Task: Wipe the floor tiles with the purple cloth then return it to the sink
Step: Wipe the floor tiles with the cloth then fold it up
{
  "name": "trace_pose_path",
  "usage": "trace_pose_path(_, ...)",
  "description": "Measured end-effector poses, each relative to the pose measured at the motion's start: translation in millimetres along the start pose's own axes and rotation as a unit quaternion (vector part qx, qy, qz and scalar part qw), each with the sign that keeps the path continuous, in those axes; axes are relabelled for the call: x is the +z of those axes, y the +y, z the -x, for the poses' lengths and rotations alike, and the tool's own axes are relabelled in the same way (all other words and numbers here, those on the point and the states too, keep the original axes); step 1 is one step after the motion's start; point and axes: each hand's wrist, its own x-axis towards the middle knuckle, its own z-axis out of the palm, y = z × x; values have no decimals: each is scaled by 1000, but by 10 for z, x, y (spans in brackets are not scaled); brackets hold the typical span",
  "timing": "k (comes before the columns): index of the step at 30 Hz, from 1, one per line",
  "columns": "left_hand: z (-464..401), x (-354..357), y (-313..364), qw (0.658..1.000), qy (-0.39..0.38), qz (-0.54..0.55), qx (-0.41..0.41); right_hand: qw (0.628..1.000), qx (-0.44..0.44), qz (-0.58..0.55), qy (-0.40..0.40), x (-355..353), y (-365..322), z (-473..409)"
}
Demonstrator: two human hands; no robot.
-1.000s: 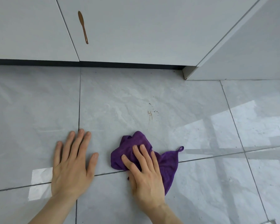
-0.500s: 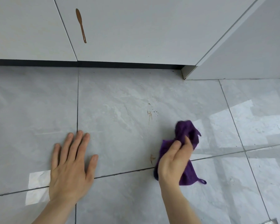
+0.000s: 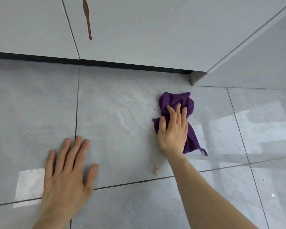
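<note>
The purple cloth [image 3: 177, 100] lies crumpled on the grey floor tiles [image 3: 119, 116], right of centre. My right hand [image 3: 173, 129] presses flat on top of it with fingers spread, covering its middle. A small hanging loop sticks out at the cloth's lower right corner. A brownish smear [image 3: 156, 168] marks the tile just below my right wrist, near a grout line. My left hand [image 3: 66, 172] rests flat and empty on the floor at the lower left, fingers apart. The sink is not in view.
White cabinet doors [image 3: 139, 30] run along the back above a dark kick strip [image 3: 106, 63]. A brown drip stain [image 3: 87, 20] runs down one door. A white panel [image 3: 262, 63] juts out at the right. Bright window reflections lie on the tiles.
My right hand has swept the cloth from beside my left hand out to the right and then up toward the cabinet, over the earlier speckled stain. The left hand stayed planted.
</note>
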Motion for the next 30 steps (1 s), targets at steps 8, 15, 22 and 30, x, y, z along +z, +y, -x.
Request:
trace_pose_path(8, 126, -12, 10, 1000, -24, -11, 6, 995, -60, -77, -23, 26, -119, -225)
trace_pose_path(15, -47, -32, 43, 1000, -15, 2, 3, 984, -153, 91, -6, 39, -193, -464)
trace_pose_path(22, -8, -28, 33, 1000, -10, -1, 5, 971, -229, 17, -66, -79, 31, -54)
trace_pose_path(30, -11, -25, 42, 1000, -10, 13, 0, 967, -226, -46, -112, -265, 278, 611)
